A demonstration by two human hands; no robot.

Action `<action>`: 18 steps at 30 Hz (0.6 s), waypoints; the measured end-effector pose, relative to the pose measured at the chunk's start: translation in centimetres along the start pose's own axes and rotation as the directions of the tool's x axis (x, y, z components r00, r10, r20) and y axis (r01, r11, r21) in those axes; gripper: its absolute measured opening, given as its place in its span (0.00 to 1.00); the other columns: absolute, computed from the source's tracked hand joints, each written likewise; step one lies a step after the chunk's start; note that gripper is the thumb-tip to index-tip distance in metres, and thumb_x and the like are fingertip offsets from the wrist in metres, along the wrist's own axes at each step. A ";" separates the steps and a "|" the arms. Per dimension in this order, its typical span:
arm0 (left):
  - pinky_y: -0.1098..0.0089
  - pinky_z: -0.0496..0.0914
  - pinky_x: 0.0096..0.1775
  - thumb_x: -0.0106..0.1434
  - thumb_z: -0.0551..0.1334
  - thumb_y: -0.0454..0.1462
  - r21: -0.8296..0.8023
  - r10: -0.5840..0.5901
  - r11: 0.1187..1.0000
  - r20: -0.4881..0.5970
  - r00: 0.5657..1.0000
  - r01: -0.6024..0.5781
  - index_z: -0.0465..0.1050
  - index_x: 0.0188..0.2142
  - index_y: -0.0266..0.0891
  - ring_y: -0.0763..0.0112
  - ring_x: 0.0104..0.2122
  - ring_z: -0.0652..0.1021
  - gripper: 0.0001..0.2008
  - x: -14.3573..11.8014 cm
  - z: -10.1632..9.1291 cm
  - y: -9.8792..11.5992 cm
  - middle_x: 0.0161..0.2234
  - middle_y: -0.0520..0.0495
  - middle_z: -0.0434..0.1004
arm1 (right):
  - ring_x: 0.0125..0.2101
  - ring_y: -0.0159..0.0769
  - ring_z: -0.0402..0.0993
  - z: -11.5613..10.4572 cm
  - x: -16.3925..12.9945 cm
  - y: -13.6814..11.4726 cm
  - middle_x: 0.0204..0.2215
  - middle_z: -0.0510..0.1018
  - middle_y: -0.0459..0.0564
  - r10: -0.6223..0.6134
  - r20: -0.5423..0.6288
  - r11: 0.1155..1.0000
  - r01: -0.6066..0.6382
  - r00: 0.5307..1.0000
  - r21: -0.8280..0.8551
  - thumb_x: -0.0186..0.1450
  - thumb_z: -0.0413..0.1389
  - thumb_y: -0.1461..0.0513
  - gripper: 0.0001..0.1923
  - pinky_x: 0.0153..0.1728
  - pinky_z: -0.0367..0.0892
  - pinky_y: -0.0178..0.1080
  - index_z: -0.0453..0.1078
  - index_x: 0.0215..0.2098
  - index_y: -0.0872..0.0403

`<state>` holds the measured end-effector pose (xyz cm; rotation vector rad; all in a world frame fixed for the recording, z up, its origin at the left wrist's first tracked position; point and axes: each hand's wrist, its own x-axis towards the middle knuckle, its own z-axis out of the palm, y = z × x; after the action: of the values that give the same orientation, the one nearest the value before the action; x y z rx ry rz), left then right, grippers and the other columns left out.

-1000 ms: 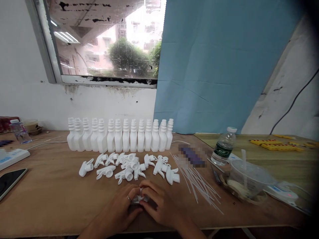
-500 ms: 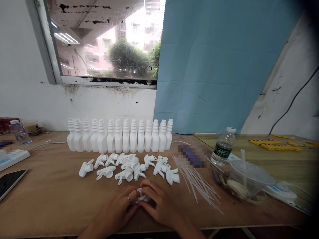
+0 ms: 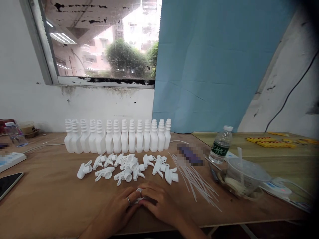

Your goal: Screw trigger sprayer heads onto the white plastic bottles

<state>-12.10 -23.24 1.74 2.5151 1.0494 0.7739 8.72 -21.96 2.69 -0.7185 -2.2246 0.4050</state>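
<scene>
Both hands, left hand (image 3: pixel 119 207) & right hand (image 3: pixel 159 205), pinch a white sprayer head (image 3: pixel 138 196) on desk (image 3: pixel 50 205); its axis is hidden; loose heads (image 3: pixel 127 167) at 12 o'clock.

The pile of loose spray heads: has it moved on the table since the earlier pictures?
No. The spray heads keep their places below the bottle row; only the camera shifted slightly.

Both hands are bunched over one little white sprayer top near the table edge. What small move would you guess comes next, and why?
Probably a reach by the right hand for one thin dip tube. Both hands, left hand too, hold one white trigger head with no tube visible on it, and the loose tubes lie just to the right.
</scene>
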 end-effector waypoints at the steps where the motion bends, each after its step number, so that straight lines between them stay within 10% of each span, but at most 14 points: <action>1: 0.71 0.70 0.44 0.70 0.53 0.38 -0.002 -0.003 1.000 0.004 1.000 0.003 0.65 0.53 0.49 0.68 0.41 0.76 0.13 0.0 0.0 0.0 0.44 0.49 0.73 | 0.45 0.38 0.74 0.0 0.0 0.0 0.43 0.79 0.50 -0.004 -0.008 1.000 0.004 1.000 0.010 0.64 0.57 0.66 0.05 0.48 0.69 0.40 0.73 0.39 0.52; 18: 0.70 0.73 0.42 0.70 0.52 0.38 0.127 0.044 0.991 -0.055 0.998 -0.037 0.62 0.56 0.48 0.66 0.40 0.77 0.15 -0.6 0.2 -0.8 0.44 0.47 0.74 | 0.55 0.49 0.65 -0.9 0.8 -2.6 0.62 0.64 0.52 0.091 0.107 0.933 -0.047 0.990 -0.358 0.67 0.54 0.63 0.12 0.53 0.61 0.57 0.66 0.49 0.51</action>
<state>-12.72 -23.12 0.97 2.6413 1.1017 0.8206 7.98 -23.43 5.00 -0.9859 -2.4237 0.0782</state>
